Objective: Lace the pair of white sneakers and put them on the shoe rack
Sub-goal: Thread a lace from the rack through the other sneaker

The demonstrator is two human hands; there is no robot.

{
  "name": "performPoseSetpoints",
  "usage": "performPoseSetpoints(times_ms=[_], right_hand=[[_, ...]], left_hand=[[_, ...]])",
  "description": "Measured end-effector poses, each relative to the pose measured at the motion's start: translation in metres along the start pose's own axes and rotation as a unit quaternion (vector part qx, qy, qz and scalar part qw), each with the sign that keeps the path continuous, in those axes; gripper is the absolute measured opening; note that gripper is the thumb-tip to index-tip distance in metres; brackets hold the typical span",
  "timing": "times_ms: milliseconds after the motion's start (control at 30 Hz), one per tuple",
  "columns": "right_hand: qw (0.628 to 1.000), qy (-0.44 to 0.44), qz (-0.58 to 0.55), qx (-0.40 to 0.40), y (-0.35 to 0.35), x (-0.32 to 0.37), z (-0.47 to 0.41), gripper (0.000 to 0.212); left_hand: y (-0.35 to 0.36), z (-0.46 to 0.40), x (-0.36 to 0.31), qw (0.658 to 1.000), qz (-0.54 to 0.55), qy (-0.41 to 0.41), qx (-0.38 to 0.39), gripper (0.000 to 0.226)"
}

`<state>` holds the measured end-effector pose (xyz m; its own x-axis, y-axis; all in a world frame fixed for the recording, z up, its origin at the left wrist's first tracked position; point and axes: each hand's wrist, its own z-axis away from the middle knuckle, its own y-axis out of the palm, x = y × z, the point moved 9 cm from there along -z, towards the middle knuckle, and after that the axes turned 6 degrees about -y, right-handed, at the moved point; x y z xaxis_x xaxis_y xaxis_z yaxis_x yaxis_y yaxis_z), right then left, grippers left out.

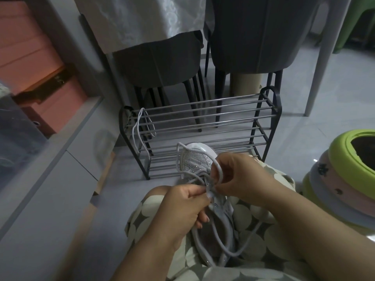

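Room dim, flat grey cast, no hard shadows. Small glare spot on the floor tiles (315, 160) at right; faint sheen along the rack (203, 118) bars. Pink boxes (30, 57) at left glow warmer. Whole frame soft, edges smeared and bowed by the wide lens; hands slightly blurred.

Mid part of white sneaker (195, 159) hidden behind left hand (182, 207) and right hand (237, 177); heel not clearly visible in lap. Lace (220, 250) ends impossible to trace under fingers. Second sneaker nowhere visible. Both forearms cut off by bottom edge. Pink boxes (30, 63) blurred, cut by left edge. Chair (253, 37) top cut off above.
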<state>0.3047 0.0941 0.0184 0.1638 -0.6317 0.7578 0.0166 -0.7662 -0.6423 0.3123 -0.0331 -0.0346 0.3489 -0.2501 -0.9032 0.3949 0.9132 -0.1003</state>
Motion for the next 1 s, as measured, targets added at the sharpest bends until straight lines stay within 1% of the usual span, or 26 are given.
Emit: performPoseSetpoints(times_ms=[100,233,300,367,400,433,500,533,633,733,800,867,933,1000], right_hand=[[1.000,0.003,-0.025,-0.005,0.001,-0.003,-0.001,0.024],[0.987,0.039,-0.149,0.037,0.011,-0.012,-0.001,0.018],[0.978,0.049,-0.194,0.050,0.017,-0.014,0.000,0.022],[0.974,0.046,-0.211,0.068,0.022,-0.012,0.000,0.032],[0.977,0.039,-0.195,0.082,0.025,-0.009,0.000,0.036],[0.983,0.031,-0.156,0.096,0.028,-0.008,0.000,0.040],[0.991,0.026,-0.069,0.110,0.029,-0.006,0.002,0.043],[0.992,0.024,-0.051,0.113,0.028,-0.005,0.002,0.043],[0.992,0.014,-0.063,0.109,0.027,-0.003,0.002,0.037],[0.994,0.022,-0.049,0.100,0.026,-0.008,0.001,0.029],[0.993,0.033,-0.063,0.097,0.027,-0.014,0.000,0.026],[0.991,0.043,-0.085,0.099,0.027,-0.019,0.002,0.025],[0.990,0.044,-0.097,0.096,0.026,-0.022,0.002,0.023],[0.988,0.052,-0.112,0.090,0.024,-0.024,0.002,0.023]], left_hand=[[-0.002,-0.002,0.004,1.000,-0.001,-0.009,-0.007,0.024],[0.000,-0.001,0.005,1.000,0.024,-0.017,-0.003,0.018],[0.001,-0.001,0.004,0.999,0.031,-0.014,0.000,0.014],[0.001,-0.001,0.003,1.000,0.022,-0.017,-0.001,0.014],[0.001,-0.002,0.003,1.000,0.009,-0.019,-0.003,0.015],[0.001,-0.002,0.003,1.000,-0.008,-0.020,-0.005,0.016],[0.000,-0.003,0.003,0.999,-0.044,-0.014,-0.006,0.017],[0.000,-0.002,0.002,0.998,-0.060,-0.008,-0.004,0.017],[-0.003,-0.002,-0.001,0.996,-0.091,0.008,0.004,0.020],[-0.009,0.000,-0.006,0.996,-0.089,0.017,0.004,0.024],[-0.020,0.003,-0.011,0.999,-0.032,0.017,0.001,0.024],[-0.037,0.008,-0.017,0.997,0.079,0.008,-0.005,0.020],[-0.058,0.011,-0.023,0.981,0.193,0.006,-0.004,0.017],[-0.084,0.011,-0.024,0.958,0.286,0.005,-0.016,0.018]])
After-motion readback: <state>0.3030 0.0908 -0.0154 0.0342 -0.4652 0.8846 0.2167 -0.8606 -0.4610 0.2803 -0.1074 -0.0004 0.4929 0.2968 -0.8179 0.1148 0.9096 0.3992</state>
